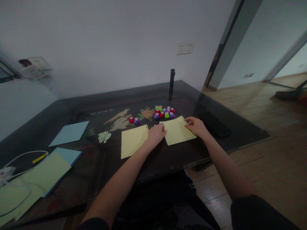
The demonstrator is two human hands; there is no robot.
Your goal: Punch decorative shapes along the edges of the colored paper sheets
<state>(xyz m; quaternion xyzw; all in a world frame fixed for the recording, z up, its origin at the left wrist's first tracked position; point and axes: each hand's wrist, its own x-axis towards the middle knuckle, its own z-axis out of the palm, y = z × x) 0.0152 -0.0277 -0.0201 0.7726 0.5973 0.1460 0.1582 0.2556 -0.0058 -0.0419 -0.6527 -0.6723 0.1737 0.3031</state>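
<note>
A yellow sheet of loose-leaf paper (pixel 176 131) lies on the dark table between my hands, with punched holes along its right and lower edges. My left hand (pixel 155 135) is closed with curled fingers at this sheet's left edge. At the right edge my right hand (pixel 196 126) pinches the paper, thumb and fingers near the holes. Under and beside my left wrist lies a second yellow sheet (pixel 132 140), its holes along the right side. Just behind the sheets sits a cluster of red, green and purple eye-shaped pieces (pixel 164 112).
A red piece (pixel 131 119) and a purple piece (pixel 136 121) sit apart. Left are a pile of small paper bits (pixel 104 137), blue sheets (pixel 69 133), more yellow paper (pixel 45 172) and a white cable (pixel 26 152). A black upright object (pixel 171 84) stands behind; a dark flat object (pixel 214 124) lies right.
</note>
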